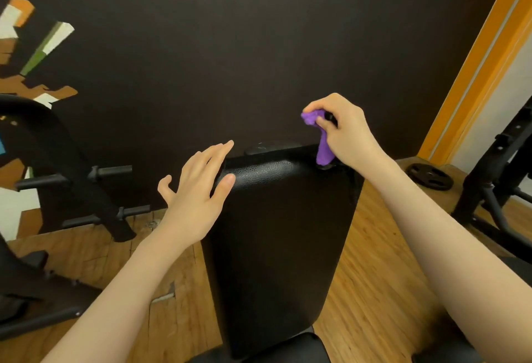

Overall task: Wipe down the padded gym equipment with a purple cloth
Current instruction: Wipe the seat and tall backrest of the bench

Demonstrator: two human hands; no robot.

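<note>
While the right hand [345, 132] pinches the bunched purple cloth [322, 138] with curled fingers [324, 124] at one o'clock, above the far right corner of the black padded bench [282, 233], the cloth's tail hangs down to touch that corner. At ten o'clock the left hand [195, 187] spreads its straight fingers, holding nothing, over the pad's far left edge.

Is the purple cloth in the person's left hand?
No, the right hand grips the purple cloth above the black pad, while the left hand is open with spread fingers.
</note>
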